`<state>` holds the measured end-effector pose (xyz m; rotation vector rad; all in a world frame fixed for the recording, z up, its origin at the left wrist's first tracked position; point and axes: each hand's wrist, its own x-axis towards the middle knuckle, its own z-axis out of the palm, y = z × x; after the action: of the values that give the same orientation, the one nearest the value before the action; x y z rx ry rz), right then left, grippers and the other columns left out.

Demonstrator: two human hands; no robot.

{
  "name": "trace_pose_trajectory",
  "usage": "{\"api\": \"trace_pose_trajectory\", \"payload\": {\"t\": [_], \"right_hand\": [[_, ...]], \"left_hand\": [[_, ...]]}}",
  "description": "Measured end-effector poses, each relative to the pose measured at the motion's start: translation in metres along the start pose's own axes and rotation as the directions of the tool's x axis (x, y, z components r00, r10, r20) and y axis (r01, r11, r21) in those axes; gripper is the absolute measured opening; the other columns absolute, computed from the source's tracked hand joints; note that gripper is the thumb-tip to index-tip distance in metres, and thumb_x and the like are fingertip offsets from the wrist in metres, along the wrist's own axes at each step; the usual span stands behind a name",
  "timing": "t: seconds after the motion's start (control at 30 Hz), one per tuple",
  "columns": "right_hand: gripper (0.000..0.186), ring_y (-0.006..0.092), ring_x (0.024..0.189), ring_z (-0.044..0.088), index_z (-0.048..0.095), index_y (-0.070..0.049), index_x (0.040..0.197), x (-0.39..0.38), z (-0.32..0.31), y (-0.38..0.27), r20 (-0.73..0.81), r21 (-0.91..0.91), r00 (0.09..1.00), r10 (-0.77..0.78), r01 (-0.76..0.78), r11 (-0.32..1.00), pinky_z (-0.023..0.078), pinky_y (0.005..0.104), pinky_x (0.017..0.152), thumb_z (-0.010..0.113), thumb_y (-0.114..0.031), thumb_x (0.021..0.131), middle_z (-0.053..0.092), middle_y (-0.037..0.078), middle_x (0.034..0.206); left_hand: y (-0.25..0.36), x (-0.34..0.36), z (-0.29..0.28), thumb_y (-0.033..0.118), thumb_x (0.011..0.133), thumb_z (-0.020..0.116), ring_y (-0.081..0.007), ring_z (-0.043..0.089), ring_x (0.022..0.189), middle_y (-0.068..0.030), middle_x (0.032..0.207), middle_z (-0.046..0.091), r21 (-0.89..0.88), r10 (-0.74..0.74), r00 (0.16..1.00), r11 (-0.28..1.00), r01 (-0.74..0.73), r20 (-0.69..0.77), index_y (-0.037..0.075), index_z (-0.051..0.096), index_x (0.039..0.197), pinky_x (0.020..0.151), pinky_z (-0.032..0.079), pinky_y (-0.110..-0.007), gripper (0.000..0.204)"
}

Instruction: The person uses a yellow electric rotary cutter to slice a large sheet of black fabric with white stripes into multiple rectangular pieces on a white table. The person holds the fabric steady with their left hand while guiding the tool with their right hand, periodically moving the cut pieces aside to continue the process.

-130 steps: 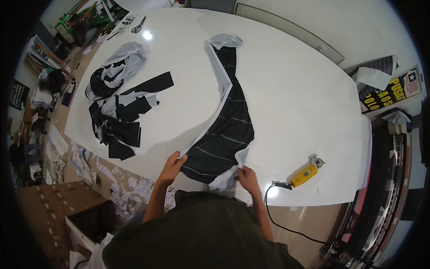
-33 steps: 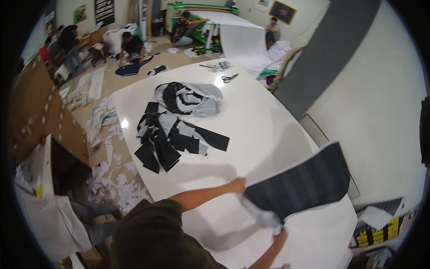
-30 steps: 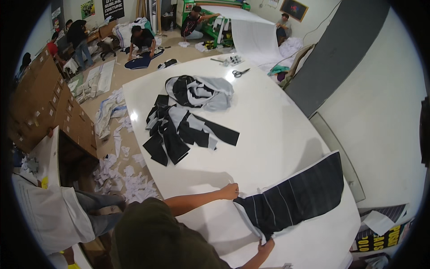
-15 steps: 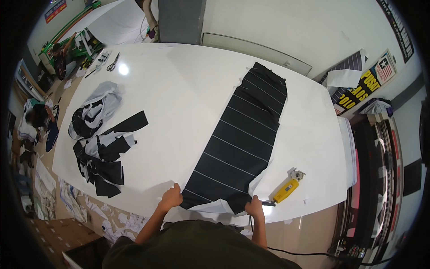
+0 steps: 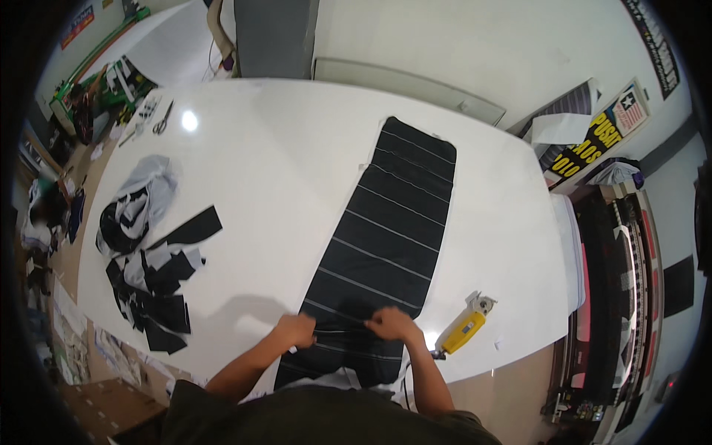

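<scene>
A long strip of black fabric with thin pale stripes (image 5: 388, 231) lies lengthwise down the white table (image 5: 267, 133), its pale underside showing near my body. My left hand (image 5: 295, 332) is closed on its left edge, where the cloth wrinkles. My right hand (image 5: 389, 324) has curled fingers gripping the cloth near its right edge. Right of that hand lies a yellow electric rotary cutter (image 5: 466, 326) with a black cord. On the left are a bundled grey-and-black fabric pile (image 5: 137, 208) and loose black and grey cut pieces (image 5: 159, 311).
Scissors (image 5: 163, 119) lie at the table's far left. Co-workers (image 5: 78, 111) are beyond it by a green machine (image 5: 104, 78). A wall (image 5: 400, 52) and grey pillar (image 5: 274, 37) border the far side; a long dark machine (image 5: 601, 297) stands at the right, cardboard (image 5: 111, 408) lower left.
The striped fabric has gone from bunched and lifted to spread flat lengthwise. Since half a second ago, both hands have moved up the strip, and more of it lies toward my body.
</scene>
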<state>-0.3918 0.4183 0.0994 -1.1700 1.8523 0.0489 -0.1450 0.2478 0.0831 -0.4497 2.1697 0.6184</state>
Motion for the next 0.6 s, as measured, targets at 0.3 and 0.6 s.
{"api": "trace_pose_trajectory", "payload": {"t": [0.3, 0.6], "right_hand": [[0.055, 0.0456, 0.131, 0.053, 0.059, -0.005, 0.137, 0.051, -0.001, 0.064, -0.463, -0.246, 0.874, -0.149, 0.035, 0.969, 0.049, 0.057, 0.104, 0.077, -0.026, 0.089, 0.057, 0.023, 0.139], [0.062, 0.0459, 0.116, 0.062, 0.056, -0.011, 0.142, 0.072, -0.046, 0.036, -0.752, -0.342, 0.604, -0.263, -0.017, 0.939, 0.053, 0.0493, 0.097, 0.075, -0.04, 0.091, 0.052, 0.025, 0.141]], "left_hand": [[0.006, 0.054, -0.038, 0.04, 0.085, 0.082, -0.0379, 0.045, 0.146, -0.02, 0.158, 0.046, 0.141, 0.117, 0.907, 0.988, -0.065, -0.405, 0.008, 0.053, 0.149, 0.115, 0.044, -0.053, 0.077], [0.004, 0.114, -0.065, 0.051, 0.084, 0.08, -0.0403, 0.048, 0.138, -0.0208, 0.151, 0.048, 0.146, 0.236, 0.541, 0.968, -0.204, -0.807, 0.011, 0.058, 0.142, 0.106, 0.043, -0.059, 0.074]]}}
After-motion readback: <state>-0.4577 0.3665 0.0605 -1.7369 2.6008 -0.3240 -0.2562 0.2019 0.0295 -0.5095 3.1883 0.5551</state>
